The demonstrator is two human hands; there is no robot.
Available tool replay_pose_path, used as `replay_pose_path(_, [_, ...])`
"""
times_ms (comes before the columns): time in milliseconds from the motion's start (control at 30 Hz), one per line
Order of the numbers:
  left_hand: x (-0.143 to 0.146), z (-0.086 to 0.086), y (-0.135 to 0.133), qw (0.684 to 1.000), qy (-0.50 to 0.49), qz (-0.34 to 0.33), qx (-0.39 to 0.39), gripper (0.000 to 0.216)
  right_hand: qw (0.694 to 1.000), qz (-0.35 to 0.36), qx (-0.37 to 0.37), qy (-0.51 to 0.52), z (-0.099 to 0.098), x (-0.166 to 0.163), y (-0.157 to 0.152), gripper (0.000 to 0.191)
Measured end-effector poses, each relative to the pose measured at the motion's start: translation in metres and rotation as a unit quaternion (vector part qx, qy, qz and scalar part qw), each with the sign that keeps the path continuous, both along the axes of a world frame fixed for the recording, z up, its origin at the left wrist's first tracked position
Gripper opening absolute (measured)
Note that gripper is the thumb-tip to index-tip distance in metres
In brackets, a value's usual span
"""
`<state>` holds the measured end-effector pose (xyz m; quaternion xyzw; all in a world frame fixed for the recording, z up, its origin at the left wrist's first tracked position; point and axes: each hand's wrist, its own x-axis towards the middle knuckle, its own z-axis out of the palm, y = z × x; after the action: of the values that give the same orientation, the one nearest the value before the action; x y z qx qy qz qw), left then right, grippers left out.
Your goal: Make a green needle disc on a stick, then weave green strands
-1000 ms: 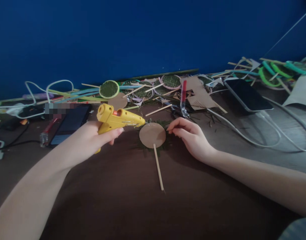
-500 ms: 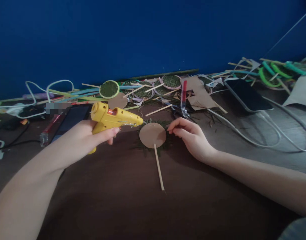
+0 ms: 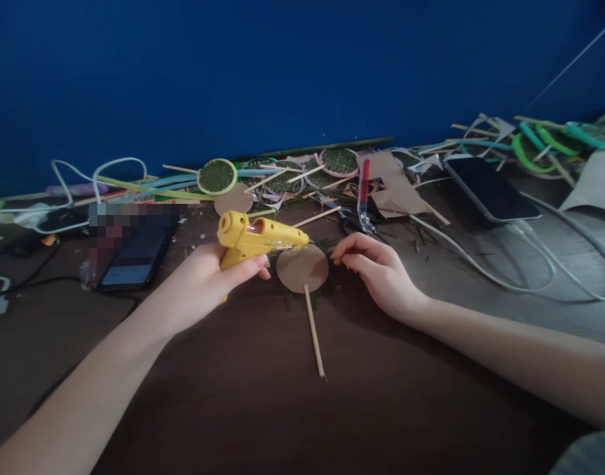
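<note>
Gripping a yellow glue gun (image 3: 255, 237), the left hand (image 3: 210, 284) has its fingers wrapped around the handle, with the nozzle pointing right over the upper left edge of a round cardboard disc (image 3: 302, 268). That disc lies flat on the brown table (image 3: 233, 396) over a fringe of green leaves, and a thin wooden stick (image 3: 313, 331) runs from it toward the viewer. The right hand (image 3: 379, 270) holds nothing; its loosely curled fingertips rest at the disc's right edge. Behind lie a red-handled tool (image 3: 363, 191), finished green discs (image 3: 216, 176), a dark phone (image 3: 490, 188) to the right and white cables (image 3: 554, 277).
</note>
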<state>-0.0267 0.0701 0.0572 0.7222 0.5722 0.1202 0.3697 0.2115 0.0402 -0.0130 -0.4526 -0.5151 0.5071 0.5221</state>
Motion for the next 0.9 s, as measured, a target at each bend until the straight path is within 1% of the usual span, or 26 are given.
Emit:
replay_pose_path(133, [0.0, 0.0, 0.001, 1.0, 0.01, -0.006, 0.001, 0.032, 1.0, -0.001, 0.001, -0.002, 0.0, 0.001, 0.0, 0.012])
replay_pose_path(367, [0.001, 0.011, 0.0, 0.999, 0.05, -0.015, 0.01, 0.036, 1.0, 0.003, 0.001, 0.006, -0.001, 0.002, -0.001, 0.013])
replay_pose_path(467, [0.0, 0.012, 0.0, 0.998, 0.066, -0.006, 0.005, 0.037, 1.0, 0.002, 0.001, 0.002, -0.001, 0.002, -0.001, 0.013])
replay_pose_path(667, [-0.004, 0.01, 0.0, 0.996, 0.083, 0.026, -0.015, 0.04, 1.0, 0.001, -0.001, -0.001, 0.0, 0.003, -0.002, 0.013])
replay_pose_path(900, [-0.005, 0.015, 0.002, 0.994, 0.106, 0.016, -0.004, 0.041, 1.0, 0.001, 0.001, -0.006, -0.002, 0.004, -0.001, 0.012])
